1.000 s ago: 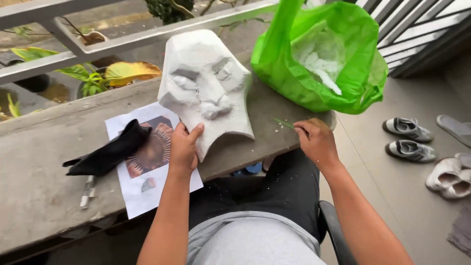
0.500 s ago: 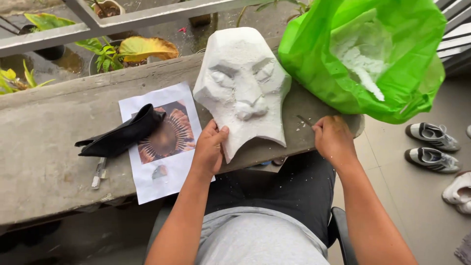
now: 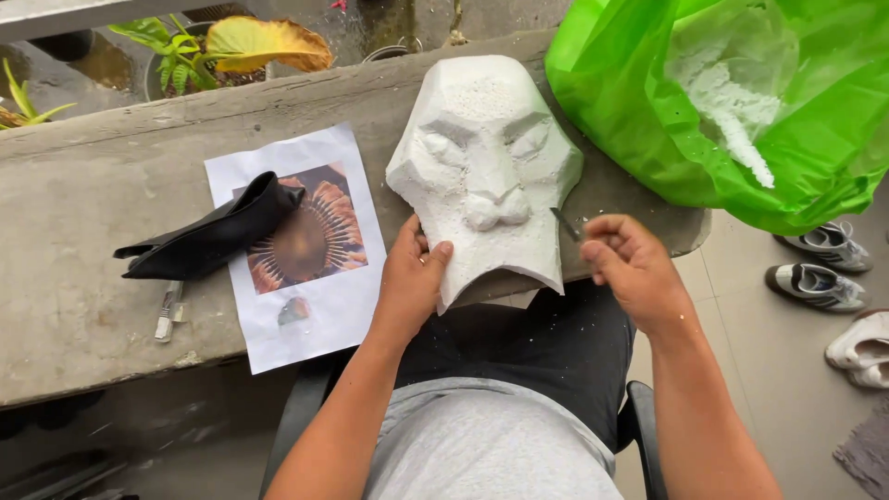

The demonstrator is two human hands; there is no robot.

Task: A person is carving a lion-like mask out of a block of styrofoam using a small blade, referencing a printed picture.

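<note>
A white carved foam mask [image 3: 486, 167] with a face lies on the grey concrete ledge [image 3: 83, 241]. My left hand [image 3: 412, 278] grips its lower left edge, thumb on top. My right hand [image 3: 630, 264] is beside the mask's right edge, fingers pinched on a small thin blade [image 3: 567, 224] that points at the mask's right cheek. A printed reference picture [image 3: 306, 241] on white paper lies left of the mask.
A black cloth pouch [image 3: 208, 236] lies across the paper, a small tool [image 3: 169, 310] below it. A green plastic bag [image 3: 741, 102] with white foam scraps sits at the right. Potted plants [image 3: 231, 46] stand beyond the ledge. Shoes [image 3: 820, 268] lie on the floor at right.
My right hand lifted off the ledge and now holds the small blade by the mask's right side. My left hand stays on the mask's lower edge. The view shifted lower.
</note>
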